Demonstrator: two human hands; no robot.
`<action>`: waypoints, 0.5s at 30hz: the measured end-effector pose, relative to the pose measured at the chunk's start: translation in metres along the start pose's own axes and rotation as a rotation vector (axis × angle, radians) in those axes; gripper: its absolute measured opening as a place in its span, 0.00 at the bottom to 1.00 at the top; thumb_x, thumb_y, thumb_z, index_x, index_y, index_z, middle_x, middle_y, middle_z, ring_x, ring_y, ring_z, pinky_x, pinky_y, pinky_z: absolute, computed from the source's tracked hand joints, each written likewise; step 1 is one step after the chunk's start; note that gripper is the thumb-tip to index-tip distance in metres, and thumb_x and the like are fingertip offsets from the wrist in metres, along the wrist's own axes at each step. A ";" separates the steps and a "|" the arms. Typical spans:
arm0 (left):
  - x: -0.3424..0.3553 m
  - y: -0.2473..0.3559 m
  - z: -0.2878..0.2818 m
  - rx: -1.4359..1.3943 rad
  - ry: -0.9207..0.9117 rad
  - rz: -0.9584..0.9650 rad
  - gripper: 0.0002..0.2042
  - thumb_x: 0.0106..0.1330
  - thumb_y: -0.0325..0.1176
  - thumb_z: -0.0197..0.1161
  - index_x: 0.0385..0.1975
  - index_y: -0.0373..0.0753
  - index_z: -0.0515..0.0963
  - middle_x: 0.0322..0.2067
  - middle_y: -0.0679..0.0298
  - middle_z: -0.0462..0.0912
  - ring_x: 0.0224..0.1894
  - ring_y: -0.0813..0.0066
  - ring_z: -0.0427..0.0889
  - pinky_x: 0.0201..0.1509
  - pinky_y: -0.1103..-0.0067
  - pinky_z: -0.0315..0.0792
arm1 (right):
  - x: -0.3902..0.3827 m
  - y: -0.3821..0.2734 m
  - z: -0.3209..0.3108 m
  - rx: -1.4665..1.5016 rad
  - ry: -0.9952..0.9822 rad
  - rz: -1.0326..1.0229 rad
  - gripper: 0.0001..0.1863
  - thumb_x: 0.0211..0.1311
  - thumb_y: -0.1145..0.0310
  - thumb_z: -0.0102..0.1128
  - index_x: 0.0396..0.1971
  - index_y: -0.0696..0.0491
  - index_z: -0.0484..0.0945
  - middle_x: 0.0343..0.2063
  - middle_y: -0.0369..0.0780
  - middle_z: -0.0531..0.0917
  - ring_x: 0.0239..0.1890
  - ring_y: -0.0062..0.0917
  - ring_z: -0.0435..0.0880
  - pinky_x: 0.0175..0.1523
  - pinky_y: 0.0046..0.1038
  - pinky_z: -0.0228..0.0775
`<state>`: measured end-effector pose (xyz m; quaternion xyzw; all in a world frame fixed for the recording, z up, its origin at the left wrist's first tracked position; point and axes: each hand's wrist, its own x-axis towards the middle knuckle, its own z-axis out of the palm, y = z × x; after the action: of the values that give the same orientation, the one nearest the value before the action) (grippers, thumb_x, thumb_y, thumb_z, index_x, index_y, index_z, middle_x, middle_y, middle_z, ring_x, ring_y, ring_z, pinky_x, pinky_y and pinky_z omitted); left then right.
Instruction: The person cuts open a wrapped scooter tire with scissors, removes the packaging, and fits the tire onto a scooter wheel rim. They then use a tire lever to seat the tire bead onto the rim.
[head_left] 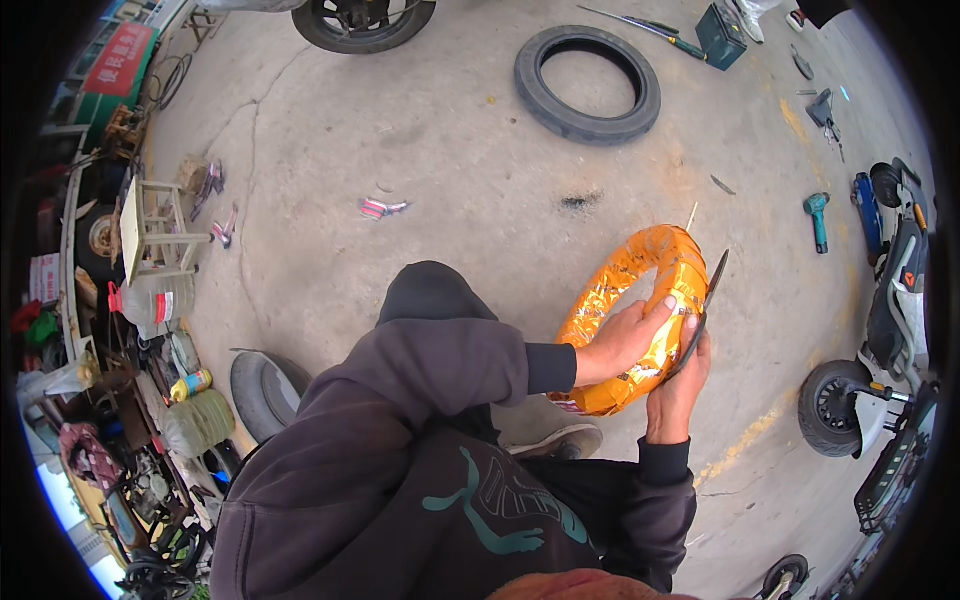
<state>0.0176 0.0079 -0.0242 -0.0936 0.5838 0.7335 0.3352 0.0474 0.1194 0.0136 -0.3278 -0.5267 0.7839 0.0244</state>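
While the left hand [618,350] grips one ring [590,318] in crinkled, shiny orange wrap above the concrete floor [450,150], the right hand [680,388] grasps one slim, dark blade [716,280] along its right side. Beyond lie one round, rubber tyre [536,92] and one teal drill [817,222].
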 end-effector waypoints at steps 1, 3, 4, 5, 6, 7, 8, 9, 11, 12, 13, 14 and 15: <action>-0.002 0.002 0.001 0.007 0.027 0.015 0.37 0.75 0.64 0.43 0.45 0.26 0.74 0.38 0.51 0.83 0.41 0.64 0.83 0.46 0.72 0.74 | 0.000 0.001 0.001 0.000 0.001 0.002 0.32 0.71 0.60 0.64 0.64 0.65 0.63 0.53 0.46 0.80 0.53 0.28 0.82 0.57 0.29 0.77; -0.004 0.004 0.002 0.030 0.064 0.032 0.40 0.73 0.68 0.43 0.42 0.25 0.74 0.35 0.47 0.83 0.40 0.58 0.84 0.45 0.69 0.74 | 0.001 0.001 0.000 -0.007 0.008 -0.001 0.32 0.71 0.60 0.64 0.64 0.64 0.64 0.53 0.47 0.80 0.53 0.28 0.83 0.57 0.29 0.77; -0.004 0.004 0.002 0.048 0.077 0.033 0.39 0.73 0.68 0.43 0.42 0.25 0.74 0.35 0.47 0.83 0.41 0.58 0.84 0.45 0.69 0.74 | 0.001 0.002 -0.001 -0.011 0.012 -0.003 0.32 0.71 0.60 0.64 0.64 0.64 0.64 0.53 0.47 0.80 0.53 0.28 0.83 0.57 0.29 0.77; -0.004 0.004 0.001 0.066 0.092 0.035 0.39 0.73 0.68 0.43 0.42 0.25 0.74 0.35 0.47 0.83 0.41 0.58 0.84 0.45 0.69 0.74 | 0.002 0.003 -0.002 -0.015 0.013 -0.004 0.32 0.71 0.60 0.64 0.63 0.64 0.64 0.53 0.47 0.80 0.53 0.28 0.83 0.57 0.29 0.77; -0.004 0.004 0.002 0.055 0.087 0.029 0.39 0.73 0.68 0.43 0.42 0.25 0.74 0.36 0.47 0.83 0.41 0.58 0.84 0.45 0.69 0.74 | 0.002 0.003 -0.001 -0.014 0.013 -0.004 0.32 0.71 0.60 0.64 0.63 0.65 0.64 0.53 0.47 0.80 0.52 0.28 0.83 0.57 0.29 0.77; -0.003 0.005 0.002 0.044 0.082 0.022 0.39 0.73 0.68 0.44 0.42 0.25 0.74 0.36 0.47 0.82 0.41 0.58 0.84 0.46 0.69 0.74 | 0.003 0.002 -0.001 -0.013 0.013 -0.004 0.32 0.71 0.59 0.64 0.63 0.65 0.64 0.53 0.47 0.80 0.52 0.28 0.83 0.57 0.29 0.77; -0.003 0.004 0.001 0.033 0.080 0.017 0.39 0.73 0.68 0.44 0.42 0.25 0.74 0.36 0.47 0.82 0.41 0.58 0.84 0.46 0.69 0.74 | 0.003 0.002 0.000 -0.012 0.010 -0.004 0.32 0.71 0.59 0.64 0.63 0.65 0.64 0.53 0.47 0.80 0.52 0.28 0.83 0.56 0.29 0.77; -0.001 0.001 0.001 0.012 0.073 0.026 0.39 0.73 0.67 0.44 0.42 0.25 0.74 0.36 0.47 0.82 0.41 0.58 0.84 0.46 0.70 0.74 | 0.003 0.002 0.001 -0.009 0.010 -0.003 0.32 0.71 0.59 0.64 0.63 0.65 0.64 0.53 0.47 0.80 0.52 0.28 0.83 0.56 0.29 0.77; 0.002 -0.002 0.000 -0.027 0.056 0.044 0.39 0.73 0.67 0.44 0.42 0.25 0.74 0.37 0.47 0.82 0.41 0.60 0.83 0.45 0.70 0.74 | 0.003 0.002 0.003 -0.001 0.013 -0.003 0.32 0.71 0.60 0.64 0.63 0.65 0.63 0.52 0.47 0.80 0.52 0.28 0.83 0.56 0.29 0.77; 0.002 -0.002 0.000 -0.043 0.047 0.049 0.39 0.73 0.66 0.44 0.43 0.25 0.74 0.37 0.48 0.82 0.41 0.61 0.83 0.45 0.70 0.74 | 0.003 0.002 0.004 -0.007 0.015 -0.007 0.32 0.71 0.60 0.64 0.64 0.66 0.63 0.52 0.47 0.80 0.51 0.28 0.82 0.56 0.29 0.77; 0.002 -0.002 0.000 -0.059 0.040 0.054 0.38 0.74 0.66 0.44 0.43 0.25 0.74 0.37 0.48 0.82 0.41 0.62 0.83 0.45 0.71 0.74 | 0.003 0.001 0.004 -0.012 0.017 -0.010 0.33 0.71 0.60 0.64 0.64 0.66 0.62 0.52 0.47 0.80 0.51 0.28 0.82 0.56 0.29 0.77; 0.001 -0.001 0.000 -0.077 0.033 0.057 0.38 0.74 0.66 0.44 0.43 0.24 0.74 0.37 0.49 0.82 0.41 0.63 0.83 0.45 0.71 0.74 | 0.002 0.001 0.004 -0.018 0.020 -0.012 0.33 0.71 0.60 0.64 0.64 0.66 0.62 0.52 0.47 0.80 0.51 0.28 0.82 0.55 0.29 0.77; 0.000 0.001 0.000 -0.067 0.018 0.037 0.36 0.76 0.63 0.44 0.46 0.26 0.74 0.39 0.53 0.82 0.42 0.68 0.82 0.46 0.74 0.74 | 0.001 0.001 0.004 -0.018 0.019 -0.012 0.33 0.71 0.60 0.64 0.64 0.66 0.62 0.52 0.47 0.80 0.51 0.28 0.82 0.55 0.29 0.77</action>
<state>0.0170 0.0076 -0.0238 -0.1003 0.5636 0.7579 0.3129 0.0442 0.1162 0.0134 -0.3322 -0.5353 0.7759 0.0314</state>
